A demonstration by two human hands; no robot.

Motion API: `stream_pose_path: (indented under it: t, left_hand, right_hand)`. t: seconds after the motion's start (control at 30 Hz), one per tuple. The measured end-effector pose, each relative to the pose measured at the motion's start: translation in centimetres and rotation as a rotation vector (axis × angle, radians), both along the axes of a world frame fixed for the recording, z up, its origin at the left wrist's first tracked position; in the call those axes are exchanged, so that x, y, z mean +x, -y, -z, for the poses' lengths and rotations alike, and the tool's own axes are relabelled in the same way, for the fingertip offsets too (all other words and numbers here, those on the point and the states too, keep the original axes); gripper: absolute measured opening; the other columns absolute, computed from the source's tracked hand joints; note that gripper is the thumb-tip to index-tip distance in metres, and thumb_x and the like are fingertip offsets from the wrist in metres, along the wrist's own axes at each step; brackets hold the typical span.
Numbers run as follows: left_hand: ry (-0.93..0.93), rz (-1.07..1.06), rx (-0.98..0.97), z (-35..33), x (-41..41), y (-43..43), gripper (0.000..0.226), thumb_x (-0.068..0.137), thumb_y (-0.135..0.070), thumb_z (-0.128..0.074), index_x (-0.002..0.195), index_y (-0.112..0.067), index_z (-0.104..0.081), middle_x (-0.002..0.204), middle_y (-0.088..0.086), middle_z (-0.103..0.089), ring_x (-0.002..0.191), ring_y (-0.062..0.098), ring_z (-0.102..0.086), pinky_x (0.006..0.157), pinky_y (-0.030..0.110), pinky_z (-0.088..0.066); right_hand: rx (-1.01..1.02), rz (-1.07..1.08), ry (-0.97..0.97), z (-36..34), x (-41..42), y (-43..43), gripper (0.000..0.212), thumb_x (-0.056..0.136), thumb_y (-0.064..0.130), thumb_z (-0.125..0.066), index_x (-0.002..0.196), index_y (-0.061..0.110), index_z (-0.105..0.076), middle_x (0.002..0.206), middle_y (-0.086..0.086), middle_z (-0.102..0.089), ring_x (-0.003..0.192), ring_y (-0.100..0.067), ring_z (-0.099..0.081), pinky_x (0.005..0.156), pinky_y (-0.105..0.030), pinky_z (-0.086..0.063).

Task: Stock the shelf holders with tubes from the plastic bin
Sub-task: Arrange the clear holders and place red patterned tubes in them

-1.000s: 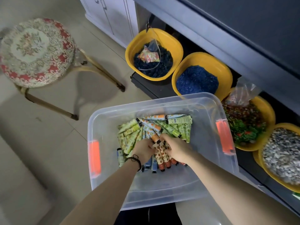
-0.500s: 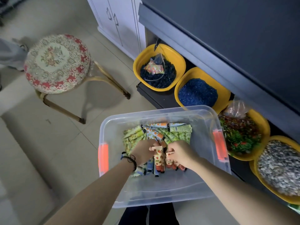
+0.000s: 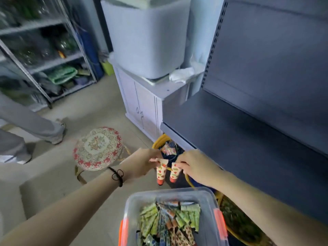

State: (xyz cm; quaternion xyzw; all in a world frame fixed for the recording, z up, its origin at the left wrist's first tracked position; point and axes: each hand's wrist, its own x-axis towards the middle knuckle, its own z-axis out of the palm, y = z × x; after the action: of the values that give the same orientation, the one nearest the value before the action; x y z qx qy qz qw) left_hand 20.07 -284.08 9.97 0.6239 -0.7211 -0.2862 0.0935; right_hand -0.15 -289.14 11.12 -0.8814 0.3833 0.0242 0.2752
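A clear plastic bin with orange latches sits at the bottom, holding several green, blue and strawberry-print tubes. Above it, my left hand pinches the flat end of one strawberry-print tube with an orange cap hanging down. Beside it, my right hand pinches a second strawberry-print tube the same way. The dark grey shelf board lies to the right of both hands. No shelf holders are in view.
A round embroidered stool stands left of my hands. Yellow bowls sit under the shelf. A white cabinet carries a grey container. A metal rack and another person's legs are at left.
Both hands have risen out of the bin, each lifting a strawberry-print tube. The view has tilted upward, showing the shelf, the cabinet and the rack.
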Motion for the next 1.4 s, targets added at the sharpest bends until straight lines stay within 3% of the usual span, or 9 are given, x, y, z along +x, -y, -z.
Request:
stream_pose_path:
  t: [0.2, 0.4, 0.53, 0.67, 0.83, 0.93, 1.07, 1.27, 1.4]
  left_hand:
    - [0.084, 0.046, -0.17, -16.1, 2.3, 3.1, 0.018, 0.095, -0.023, -0.053, 0.103, -0.011, -0.064, 0.102, 0.0, -0.069, 0.096, 0.016, -0.064, 0.083, 0.028, -0.049]
    - [0.13, 0.087, -0.313, -30.6, 3.3, 4.9, 0.01, 0.093, -0.032, -0.055, 0.087, -0.026, -0.058, 0.088, -0.012, -0.067, 0.082, 0.001, -0.061, 0.066, 0.006, -0.04]
    - [0.099, 0.143, -0.392, -38.3, 2.5, 6.9, 0.011, 0.093, -0.032, -0.055, 0.087, -0.024, -0.061, 0.079, -0.017, -0.065, 0.075, -0.005, -0.061, 0.066, 0.007, -0.044]
    - [0.094, 0.241, -0.481, -43.8, 0.2, 9.9, 0.013, 0.093, -0.027, -0.057, 0.092, -0.017, -0.063, 0.083, -0.008, -0.069, 0.072, -0.004, -0.061, 0.064, 0.008, -0.044]
    - [0.007, 0.326, -0.52, -48.7, -3.9, 14.3, 0.011, 0.092, -0.028, -0.058, 0.089, -0.018, -0.061, 0.076, -0.008, -0.071, 0.07, -0.003, -0.061, 0.071, 0.017, -0.047]
    - [-0.036, 0.369, -0.536, -50.5, -6.8, 17.0, 0.013, 0.093, -0.023, -0.058, 0.092, -0.011, -0.061, 0.08, 0.001, -0.073, 0.057, -0.011, -0.054, 0.056, 0.006, -0.04]
    - [-0.148, 0.391, -0.508, -52.3, -10.6, 20.6, 0.01, 0.093, -0.02, -0.057, 0.093, -0.011, -0.061, 0.075, -0.002, -0.07, 0.065, 0.007, -0.064, 0.053, 0.012, -0.044]
    - [-0.356, 0.34, -0.5, -52.5, -16.7, 25.7, 0.013, 0.093, -0.014, -0.057, 0.08, -0.018, -0.057, 0.07, -0.002, -0.066, 0.056, 0.004, -0.062, 0.054, 0.02, -0.049]
    - [-0.454, 0.298, -0.541, -50.8, -20.7, 28.6, 0.007, 0.091, -0.007, -0.058, 0.085, -0.009, -0.061, 0.076, 0.008, -0.064, 0.055, 0.007, -0.059, 0.049, 0.014, -0.049]
  right_hand:
    - [-0.184, 0.054, 0.108, -16.3, 1.7, 2.1, 0.029, 0.094, 0.032, -0.057, 0.083, 0.009, -0.073, 0.079, -0.005, -0.066, 0.072, -0.02, -0.061, 0.064, -0.037, -0.048]
    - [-0.298, 0.165, 0.254, -30.9, 1.6, 2.8, 0.019, 0.087, 0.034, -0.067, 0.079, 0.018, -0.074, 0.066, 0.005, -0.065, 0.062, -0.01, -0.057, 0.054, -0.025, -0.041]
    - [-0.344, 0.22, 0.35, -38.4, -0.1, 3.3, 0.011, 0.083, 0.027, -0.073, 0.079, 0.017, -0.076, 0.058, 0.013, -0.063, 0.059, -0.002, -0.059, 0.062, -0.023, -0.051]
    - [-0.386, 0.295, 0.304, -43.6, -2.4, 4.9, 0.006, 0.081, 0.023, -0.076, 0.079, 0.016, -0.075, 0.061, 0.007, -0.07, 0.058, -0.003, -0.066, 0.054, -0.014, -0.052]
    - [-0.447, 0.399, 0.243, -48.2, -5.8, 7.3, 0.003, 0.082, 0.017, -0.074, 0.08, 0.015, -0.074, 0.067, 0.002, -0.072, 0.057, -0.005, -0.067, 0.053, -0.016, -0.053]
    - [-0.498, 0.466, 0.189, -50.2, -7.8, 8.9, 0.003, 0.083, 0.014, -0.072, 0.08, 0.014, -0.072, 0.063, 0.005, -0.069, 0.054, -0.003, -0.065, 0.053, -0.021, -0.055]
    - [-0.571, 0.536, 0.145, -53.0, -10.3, 11.2, 0.003, 0.082, 0.01, -0.072, 0.083, 0.012, -0.071, 0.066, 0.002, -0.07, 0.048, 0.0, -0.061, 0.052, -0.02, -0.053]
    - [-0.812, 0.643, -0.248, -55.6, -12.7, 14.9, 0.01, 0.087, 0.019, -0.063, 0.094, 0.022, -0.069, 0.095, 0.003, -0.067, 0.098, -0.022, -0.062, 0.072, -0.031, -0.047]
    - [-0.883, 0.748, -0.45, -54.5, -13.5, 17.2, 0.023, 0.089, 0.013, -0.055, 0.107, 0.019, -0.069, 0.112, -0.006, -0.064, 0.102, -0.031, -0.062, 0.068, -0.031, -0.04]
